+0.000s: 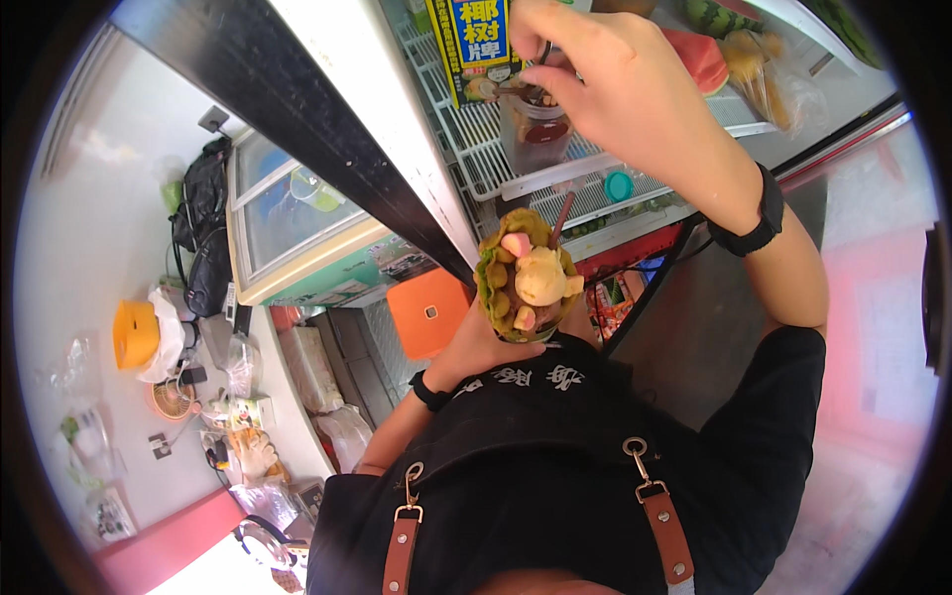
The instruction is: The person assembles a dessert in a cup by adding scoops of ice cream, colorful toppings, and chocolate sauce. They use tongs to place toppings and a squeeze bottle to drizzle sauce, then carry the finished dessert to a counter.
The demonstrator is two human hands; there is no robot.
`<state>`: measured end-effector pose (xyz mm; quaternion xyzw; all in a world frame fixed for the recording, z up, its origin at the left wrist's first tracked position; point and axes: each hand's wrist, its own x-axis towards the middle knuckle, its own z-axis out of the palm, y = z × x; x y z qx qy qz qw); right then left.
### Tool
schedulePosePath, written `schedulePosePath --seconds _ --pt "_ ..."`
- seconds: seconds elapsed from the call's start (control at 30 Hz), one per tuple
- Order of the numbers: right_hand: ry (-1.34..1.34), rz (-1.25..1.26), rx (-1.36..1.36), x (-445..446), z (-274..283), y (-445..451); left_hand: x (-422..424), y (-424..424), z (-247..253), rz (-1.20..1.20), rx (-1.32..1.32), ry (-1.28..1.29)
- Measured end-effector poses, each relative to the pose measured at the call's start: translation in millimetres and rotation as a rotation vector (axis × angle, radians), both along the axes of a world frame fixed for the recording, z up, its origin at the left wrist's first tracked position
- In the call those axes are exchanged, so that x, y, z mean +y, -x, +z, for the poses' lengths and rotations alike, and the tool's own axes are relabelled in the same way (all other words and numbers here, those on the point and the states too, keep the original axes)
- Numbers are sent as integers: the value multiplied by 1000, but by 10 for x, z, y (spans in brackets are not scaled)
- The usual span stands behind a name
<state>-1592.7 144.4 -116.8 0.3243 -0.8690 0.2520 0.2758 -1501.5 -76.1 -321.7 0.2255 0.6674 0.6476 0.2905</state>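
My left hand (476,338) is closed around the base of a cup that holds a green bubble waffle (494,286) with a scoop of pale ice cream (541,276), pink and white marshmallows (516,244) and a brown stick. Above it, my right hand (558,67) reaches over a clear plastic jar (537,141) on the fridge's wire shelf. Its fingers pinch a dark, thin-handled utensil (548,52), whose lower part is at the jar's mouth. What the utensil carries cannot be made out.
A drink carton (480,44), cut watermelon (699,61) and a bagged yellow food (758,78) share the fridge. A teal lid (618,186) lies lower down. The fridge's white edge (372,97) runs on the left, near an orange stool (429,312) and a chest freezer (297,223).
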Motion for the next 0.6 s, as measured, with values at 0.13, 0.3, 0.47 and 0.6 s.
schedulePosePath --seconds 0.13,0.3,0.47,0.6 --pt "139 -38 26 5 -38 -119 -1 -51 -29 60 -11 -53" --pt "690 -87 -106 187 -261 -254 42 -54 48 52 -62 -100" --pt "1235 28 -172 -94 -604 -775 81 -63 13 76 -96 -108" --pt "1324 37 -296 -444 -950 -1080 160 -49 50 110 -129 -108"
